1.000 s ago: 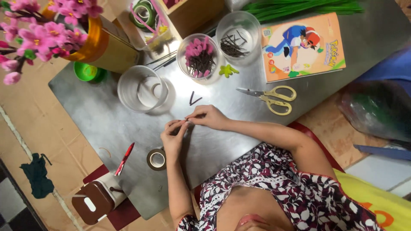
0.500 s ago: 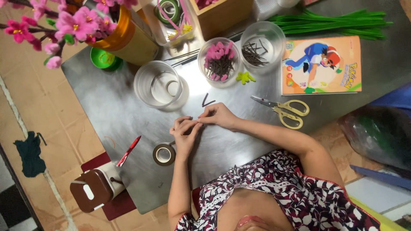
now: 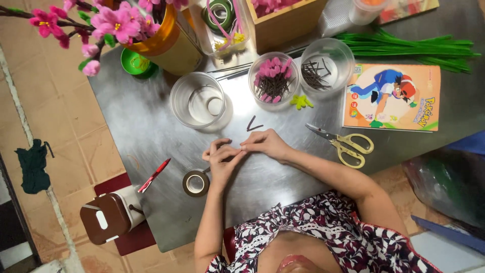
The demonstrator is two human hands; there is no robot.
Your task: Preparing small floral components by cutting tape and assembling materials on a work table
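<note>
My left hand (image 3: 222,162) and my right hand (image 3: 265,144) meet fingertip to fingertip over the grey metal table (image 3: 151,126). Both pinch a small thin dark piece (image 3: 237,149), mostly hidden by the fingers. A roll of brown tape (image 3: 196,183) lies just below the left hand, and a thin dark strip seems to run from it toward that hand. A bent dark stem piece (image 3: 254,125) lies just above the hands.
Three clear cups stand behind: one nearly empty (image 3: 197,100), one with pink buds (image 3: 273,80), one with dark sticks (image 3: 326,63). Yellow scissors (image 3: 346,144), a picture book (image 3: 391,96), green stems (image 3: 409,45), a red pen (image 3: 154,175), a pink flower pot (image 3: 151,30).
The view has shifted, so the table's things sit further right and lower in frame. Both hands stay together on the small piece, their fingers slightly turned.
</note>
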